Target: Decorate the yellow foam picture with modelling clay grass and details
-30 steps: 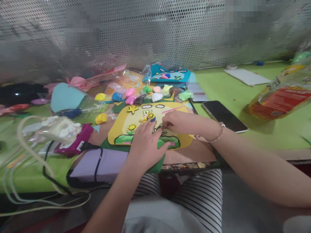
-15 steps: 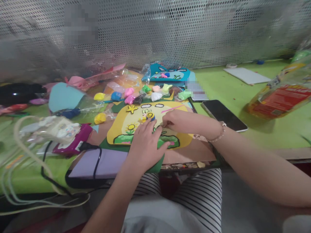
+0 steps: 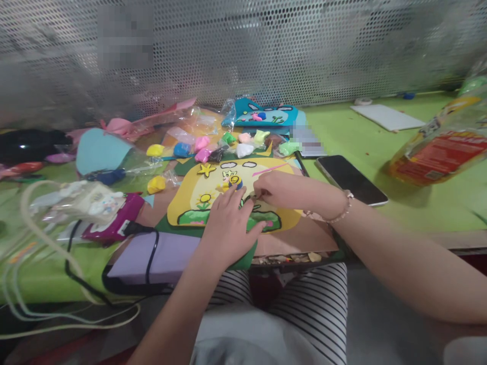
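A yellow card picture point(image 3: 182, 195) lies on brown board in front of me, with a raised yellow star point(image 3: 206, 170), a small flower point(image 3: 206, 199) and a green ground strip point(image 3: 192, 218) that look like modelling clay. My left hand point(image 3: 230, 223) rests flat over its lower middle, fingers extended just below a blue and yellow snail-like figure point(image 3: 235, 181). My right hand point(image 3: 274, 186) is closed over the card's right half, fingertips curled down near a green stem-like shape point(image 3: 255, 205). Whatever those fingers pinch is hidden.
Several bagged clay lumps point(image 3: 244, 149) lie behind the card, with a blue card picture point(image 3: 266, 114) beyond. A phone point(image 3: 352, 180) and a tilted bottle point(image 3: 437, 147) are on the right. A purple box point(image 3: 163, 253), black cable point(image 3: 155, 251) and magenta packet point(image 3: 124, 218) occupy the left.
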Motion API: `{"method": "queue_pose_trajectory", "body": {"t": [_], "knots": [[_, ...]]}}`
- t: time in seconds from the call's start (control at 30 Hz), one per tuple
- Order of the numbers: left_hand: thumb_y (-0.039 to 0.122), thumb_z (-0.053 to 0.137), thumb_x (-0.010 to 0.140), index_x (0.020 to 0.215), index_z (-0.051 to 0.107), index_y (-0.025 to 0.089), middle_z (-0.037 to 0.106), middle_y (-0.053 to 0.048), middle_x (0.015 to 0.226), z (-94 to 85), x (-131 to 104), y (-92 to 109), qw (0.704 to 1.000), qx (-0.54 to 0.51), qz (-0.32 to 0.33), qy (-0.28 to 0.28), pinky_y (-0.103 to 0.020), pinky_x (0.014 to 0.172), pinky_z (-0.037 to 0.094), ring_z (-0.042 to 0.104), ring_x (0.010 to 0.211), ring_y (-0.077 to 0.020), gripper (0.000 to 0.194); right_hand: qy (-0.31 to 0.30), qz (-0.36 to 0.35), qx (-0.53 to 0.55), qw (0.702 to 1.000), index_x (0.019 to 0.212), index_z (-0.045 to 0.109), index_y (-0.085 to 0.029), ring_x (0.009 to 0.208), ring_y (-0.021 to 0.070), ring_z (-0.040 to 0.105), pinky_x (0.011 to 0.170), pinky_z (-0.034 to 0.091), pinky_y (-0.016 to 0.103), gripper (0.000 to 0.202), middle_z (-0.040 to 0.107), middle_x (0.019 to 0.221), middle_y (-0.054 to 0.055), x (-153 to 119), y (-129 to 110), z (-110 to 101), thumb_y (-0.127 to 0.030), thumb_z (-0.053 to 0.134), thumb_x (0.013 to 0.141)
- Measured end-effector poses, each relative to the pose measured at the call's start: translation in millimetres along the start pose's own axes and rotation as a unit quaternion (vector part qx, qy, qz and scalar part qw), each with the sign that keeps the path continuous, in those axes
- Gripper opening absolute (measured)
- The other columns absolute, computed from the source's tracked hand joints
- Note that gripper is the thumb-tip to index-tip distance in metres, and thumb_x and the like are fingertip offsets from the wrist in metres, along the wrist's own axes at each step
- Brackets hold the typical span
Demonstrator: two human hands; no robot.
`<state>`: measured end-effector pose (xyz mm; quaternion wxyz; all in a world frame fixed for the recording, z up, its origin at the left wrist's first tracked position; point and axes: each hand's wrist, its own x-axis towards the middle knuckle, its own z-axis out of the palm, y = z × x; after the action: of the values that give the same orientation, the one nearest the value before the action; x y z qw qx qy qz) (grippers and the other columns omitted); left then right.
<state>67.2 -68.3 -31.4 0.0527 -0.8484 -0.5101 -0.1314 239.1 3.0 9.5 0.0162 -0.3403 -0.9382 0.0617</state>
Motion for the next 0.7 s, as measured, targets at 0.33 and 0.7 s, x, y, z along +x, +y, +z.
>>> {"method": "queue_pose_trajectory", "body": {"t": [0.33,0.7], "knots": [[0.050,0.053,0.086,0.117,0.061,0.013,0.048,-0.017,0.137,-2.1,-0.5,1.2,1.000,-0.003,-0.004,0.015,-0.050,0.112,0.030,0.035,0.135,-0.0337,0.049,-0.009,0.007,0.034,0.999,0.071,0.054,-0.014,0.061,0.0116,0.041,0.059,0.030,0.025,0.013,0.053,0.068,0.003,-1.0,-0.7,-2.2,-0.012,0.046,0.081],[0.048,0.056,0.085,0.116,0.062,0.012,0.050,-0.018,0.135,-1.3,-0.9,0.4,1.000,-0.018,-0.006,0.016,-0.051,0.111,0.032,0.037,0.133,-0.0348,0.048,-0.021,0.014,0.054,0.998,0.073,0.057,-0.014,0.060,0.0112,0.041,0.058,0.030,0.024,0.014,0.055,0.069,0.003,-1.2,-4.1,-5.5,-0.013,0.046,0.082]]}}
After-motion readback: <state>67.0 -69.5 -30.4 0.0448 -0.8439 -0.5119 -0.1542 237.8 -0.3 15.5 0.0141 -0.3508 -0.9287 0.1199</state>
